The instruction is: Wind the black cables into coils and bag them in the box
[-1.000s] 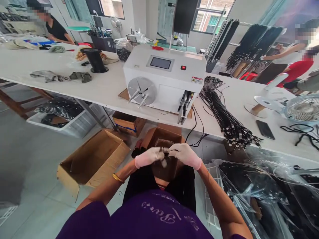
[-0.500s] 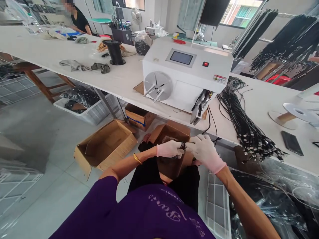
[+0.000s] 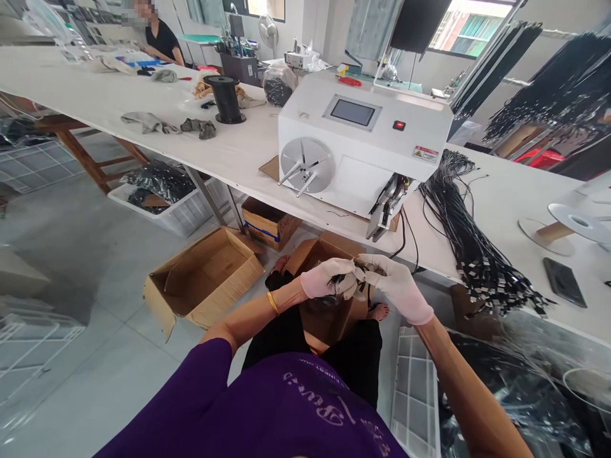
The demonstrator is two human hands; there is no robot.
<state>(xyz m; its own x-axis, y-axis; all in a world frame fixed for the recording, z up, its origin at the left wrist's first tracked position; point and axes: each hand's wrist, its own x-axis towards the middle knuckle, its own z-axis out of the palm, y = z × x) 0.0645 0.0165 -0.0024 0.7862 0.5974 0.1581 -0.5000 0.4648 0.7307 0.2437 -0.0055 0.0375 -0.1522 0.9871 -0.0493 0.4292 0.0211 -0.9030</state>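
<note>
My left hand (image 3: 329, 278), in a white and pink glove, is closed round a small coil of black cable (image 3: 339, 278), mostly hidden by the fingers. Meeting it from the other side, my gloved right hand (image 3: 394, 286) pinches part of the same cable. Both hands are above an open cardboard box (image 3: 356, 321) between my legs, with dark things inside that I cannot make out. Beyond them on the table stands a white winding machine (image 3: 356, 146) with a bare round winding disc (image 3: 308, 166). A thick bundle of black cables (image 3: 465, 229) lies right of it.
A phone (image 3: 564, 282) and a spool (image 3: 556, 230) are on the table at right. Another open cardboard box (image 3: 205, 273) stands on the floor to the left. A white crate (image 3: 415, 388) and plastic-wrapped goods (image 3: 506, 375) are beside my right leg. A person (image 3: 162, 39) sits far left.
My hands have come closer together round the cable coil. The fingers of my right hand have curled in against those of my left. The view has shifted slightly.
</note>
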